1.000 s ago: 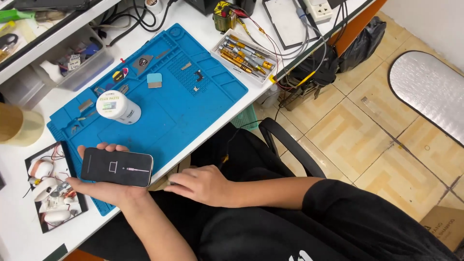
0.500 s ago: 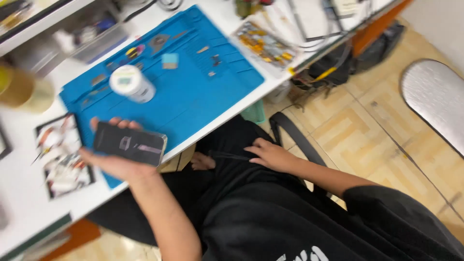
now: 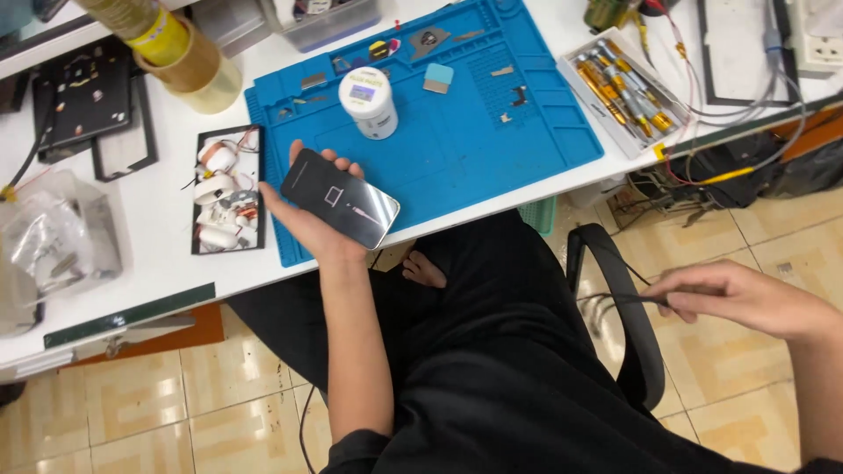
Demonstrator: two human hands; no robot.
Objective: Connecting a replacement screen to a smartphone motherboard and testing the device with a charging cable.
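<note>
While the left hand (image 3: 307, 224) keeps gripping the dark phone (image 3: 340, 197), the right hand (image 3: 746, 303) has swung out right and now pinches a thin black cable (image 3: 615, 298).

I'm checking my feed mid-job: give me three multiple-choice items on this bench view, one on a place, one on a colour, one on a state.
1. Where does the white jar stand?
A. on the blue mat
B. on the floor
C. in the screwdriver tray

2. What colour is the work mat?
A. red
B. blue
C. green

3. What does the left hand hold?
A. nothing
B. a roll of tape
C. a phone with its screen lit

Answers:
1 A, the jar sits upright on the mat's upper part.
2 B, the mat is plainly blue.
3 C, the fingers wrap the phone, and its dark screen shows a symbol.

The right hand grips a thin dark cable out by the chair.
</note>
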